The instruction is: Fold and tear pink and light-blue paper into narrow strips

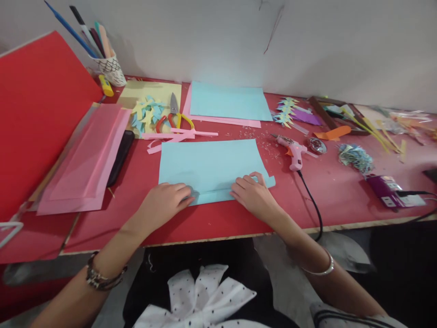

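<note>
A light blue sheet of paper [208, 159] lies in front of me, its near edge turned up into a narrow folded band [213, 196]. My left hand [170, 198] is at the left end of that band, fingers bent over it and thumb along the edge. At the right end my right hand [254, 196] grips the fold, with its fingers curled on the paper. A short light blue strip [271, 182] sticks out beyond the sheet beside my right hand. Parts of the fold are hidden under both hands.
Scissors [174, 107], pink paper strips [184, 135] and cut paper pieces [146, 114] lie behind the sheet. To the right are a pink glue gun [292, 152] with its cord and a purple power box [385, 191]. Pink sheets [85, 159] overlap a black phone-like object [121, 157] at left.
</note>
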A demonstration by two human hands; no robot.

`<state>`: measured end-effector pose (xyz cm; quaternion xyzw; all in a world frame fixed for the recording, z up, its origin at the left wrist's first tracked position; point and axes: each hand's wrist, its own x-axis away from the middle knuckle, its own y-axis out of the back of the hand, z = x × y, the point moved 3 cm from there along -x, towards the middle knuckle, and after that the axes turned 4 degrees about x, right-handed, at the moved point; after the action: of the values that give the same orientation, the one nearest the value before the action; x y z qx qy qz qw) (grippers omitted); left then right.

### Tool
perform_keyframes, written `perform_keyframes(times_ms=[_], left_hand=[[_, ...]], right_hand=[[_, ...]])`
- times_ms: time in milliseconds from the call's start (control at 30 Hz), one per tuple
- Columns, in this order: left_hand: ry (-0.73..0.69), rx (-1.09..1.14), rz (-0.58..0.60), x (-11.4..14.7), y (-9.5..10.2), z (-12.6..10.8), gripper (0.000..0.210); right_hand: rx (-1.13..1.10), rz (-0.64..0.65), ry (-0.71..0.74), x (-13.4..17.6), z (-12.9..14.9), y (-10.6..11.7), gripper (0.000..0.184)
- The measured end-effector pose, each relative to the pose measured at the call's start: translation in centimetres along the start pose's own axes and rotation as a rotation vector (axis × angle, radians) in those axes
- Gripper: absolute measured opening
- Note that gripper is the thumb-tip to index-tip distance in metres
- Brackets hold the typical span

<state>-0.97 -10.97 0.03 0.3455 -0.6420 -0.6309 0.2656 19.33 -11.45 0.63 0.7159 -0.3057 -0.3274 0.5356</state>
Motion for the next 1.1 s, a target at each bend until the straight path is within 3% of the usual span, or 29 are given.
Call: perform_keyframes(times_ms=[267, 733, 1100], left_hand=[[0.037, 0.076, -0.027, 0.0, 0.2, 0.0, 0.035], [0.173, 0.118, 0.128, 0.2, -0.7, 0.5, 0.034], [0.241, 0.151, 0.022, 0.8, -0.7, 0.7, 0.034]], right_hand=[[-0.126, 0.071, -0.017, 0.0, -0.8, -1.0, 0.027], [-0.206, -0.018, -0.084, 0.2, -0.9, -1.2, 0.033], [-0.221, -0.017, -0.129, 0.2, -0.8, -1.3, 0.032]])
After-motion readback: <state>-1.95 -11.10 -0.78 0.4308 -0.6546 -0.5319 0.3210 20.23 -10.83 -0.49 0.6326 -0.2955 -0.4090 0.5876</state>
